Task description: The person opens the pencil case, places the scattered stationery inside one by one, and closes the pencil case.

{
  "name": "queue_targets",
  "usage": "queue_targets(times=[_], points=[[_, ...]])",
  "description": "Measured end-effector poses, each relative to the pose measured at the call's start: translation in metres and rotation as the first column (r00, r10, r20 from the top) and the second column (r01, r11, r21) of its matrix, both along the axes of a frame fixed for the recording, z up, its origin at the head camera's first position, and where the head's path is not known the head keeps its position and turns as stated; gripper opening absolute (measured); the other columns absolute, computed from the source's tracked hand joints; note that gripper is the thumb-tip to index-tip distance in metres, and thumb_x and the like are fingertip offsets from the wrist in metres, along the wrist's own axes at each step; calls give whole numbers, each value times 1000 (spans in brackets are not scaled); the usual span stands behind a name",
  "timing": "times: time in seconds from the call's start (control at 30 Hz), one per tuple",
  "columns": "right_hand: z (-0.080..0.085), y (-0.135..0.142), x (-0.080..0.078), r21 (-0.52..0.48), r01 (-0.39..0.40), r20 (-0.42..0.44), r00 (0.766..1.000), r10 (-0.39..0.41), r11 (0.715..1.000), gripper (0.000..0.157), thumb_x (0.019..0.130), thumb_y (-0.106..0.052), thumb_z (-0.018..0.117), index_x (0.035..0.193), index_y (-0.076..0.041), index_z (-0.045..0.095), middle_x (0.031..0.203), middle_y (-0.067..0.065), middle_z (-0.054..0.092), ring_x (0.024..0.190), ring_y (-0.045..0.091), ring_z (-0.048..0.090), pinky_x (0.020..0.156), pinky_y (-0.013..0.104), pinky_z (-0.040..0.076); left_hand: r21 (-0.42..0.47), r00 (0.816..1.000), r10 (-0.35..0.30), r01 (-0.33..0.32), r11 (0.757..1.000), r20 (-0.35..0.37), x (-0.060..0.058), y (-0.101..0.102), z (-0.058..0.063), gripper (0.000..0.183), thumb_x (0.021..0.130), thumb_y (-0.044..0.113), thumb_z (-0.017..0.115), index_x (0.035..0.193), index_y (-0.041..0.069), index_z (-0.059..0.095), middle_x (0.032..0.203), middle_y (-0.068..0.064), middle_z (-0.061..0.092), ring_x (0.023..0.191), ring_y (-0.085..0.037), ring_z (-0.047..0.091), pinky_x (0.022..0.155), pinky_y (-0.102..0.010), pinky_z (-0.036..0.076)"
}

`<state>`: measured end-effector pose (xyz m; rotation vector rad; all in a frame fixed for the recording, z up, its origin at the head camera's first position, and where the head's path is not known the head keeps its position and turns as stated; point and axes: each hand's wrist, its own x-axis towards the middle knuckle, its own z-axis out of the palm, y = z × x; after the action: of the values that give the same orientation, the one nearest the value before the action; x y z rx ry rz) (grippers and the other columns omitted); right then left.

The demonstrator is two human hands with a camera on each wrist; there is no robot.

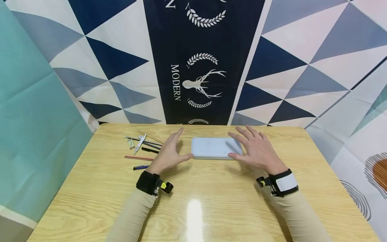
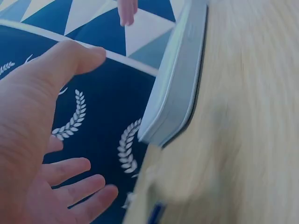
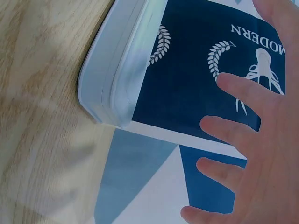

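A flat, pale blue-white case point(image 1: 211, 147) with rounded corners lies on the wooden table in front of me. Its side, with a seam along it, shows in the left wrist view as the case wall point(image 2: 180, 84). My left hand point(image 1: 170, 153) hovers off its left end, fingers extended and thumb spread toward the case corner. Over the right end reaches my right hand point(image 1: 257, 148), fingers spread and thumb near the front edge. In the right wrist view the fingers of the right hand point(image 3: 266, 135) stand apart from the case. Neither hand holds anything.
Left of the left hand lie a red pencil point(image 1: 139, 158), a blue pen point(image 1: 141, 167), a black pen point(image 1: 149, 150), a small eraser point(image 1: 131, 144), a white pen-like tool point(image 1: 140, 143) and several thin sticks. A patterned cloth point(image 1: 199, 43) hangs behind the table.
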<state>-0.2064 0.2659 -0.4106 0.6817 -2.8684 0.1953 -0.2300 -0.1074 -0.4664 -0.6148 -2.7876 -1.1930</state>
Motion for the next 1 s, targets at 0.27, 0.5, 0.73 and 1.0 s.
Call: queue_targets(times=[0.27,0.5,0.73,1.0], points=[[0,2,1,1,0,-9,1000,0,1000,80,98,-63,74,167,-29,56,175,17,52,165,53,41,120,87,40,261,976,-66,9,965,208,2,24,5,128,87,24,99,181,4,14,184,-20,35,159,-43,53,118,-56,58],[-1,4,-1,5,5,-11,1000,-5,1000,80,98,-64,73,167,-29,56,176,16,52,165,53,40,120,87,40,256,967,-60,-6,967,250,-4,36,-2,128,86,15,100,180,3,14,186,-15,34,138,-36,63,109,-46,58],[-1,1,-1,8,8,-7,1000,-8,1000,79,98,-64,73,167,-29,56,176,16,52,165,53,40,120,87,40,188,963,-74,25,982,259,-7,35,-13,137,83,24,103,180,2,10,184,-20,32,165,-40,46,136,-57,40],[-2,0,-1,12,10,-5,1000,-10,1000,79,98,-65,73,167,-30,56,175,16,52,165,53,41,120,86,41,-24,970,-30,37,999,242,-11,47,-14,143,79,39,105,180,1,11,186,-23,28,174,-44,26,142,-58,29]])
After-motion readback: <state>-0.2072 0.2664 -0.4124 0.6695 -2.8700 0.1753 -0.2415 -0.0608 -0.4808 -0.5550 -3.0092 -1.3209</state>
